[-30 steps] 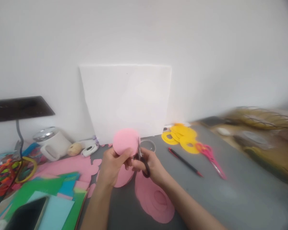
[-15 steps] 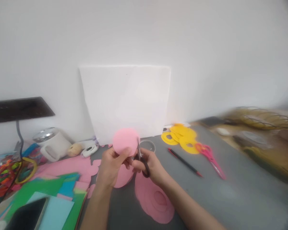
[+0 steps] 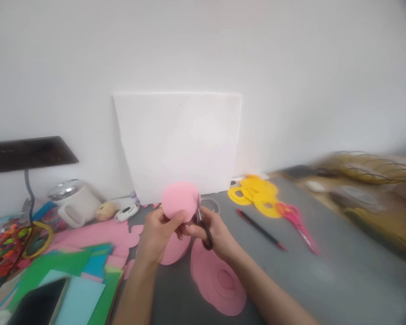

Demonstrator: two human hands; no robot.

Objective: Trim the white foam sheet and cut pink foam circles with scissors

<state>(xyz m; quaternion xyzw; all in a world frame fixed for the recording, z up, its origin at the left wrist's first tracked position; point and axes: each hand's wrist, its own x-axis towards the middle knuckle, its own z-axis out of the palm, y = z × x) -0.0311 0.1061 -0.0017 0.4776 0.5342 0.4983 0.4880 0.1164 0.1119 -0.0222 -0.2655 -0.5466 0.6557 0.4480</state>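
Note:
My left hand [image 3: 160, 232] pinches a pink paper circle [image 3: 180, 199] by its lower edge, thumb in front. Dark-handled scissors [image 3: 206, 232] are in my right hand [image 3: 216, 230], their blades upright along the circle's right edge. Below my hands, another pink paper disc [image 3: 176, 250] lies on the grey table. To its right is a pile of pink paper circles [image 3: 206, 275], one with a smaller ring drawn or cut in it. A clear round ring [image 3: 214, 204] sits behind my right hand, partly covered by it.
Yellow paper rings [image 3: 257, 189], pink scissors [image 3: 297, 223] and a black-and-red pencil [image 3: 260, 229] lie at right. On the left are coloured paper sheets [image 3: 61, 259], a phone [image 3: 39, 302] and a white mug [image 3: 76, 205]. A white board [image 3: 179, 140] leans on the wall.
The pink circle has shifted slightly right and turned a little in my left hand. The scissor blades have moved slightly right and lower, staying at its edge.

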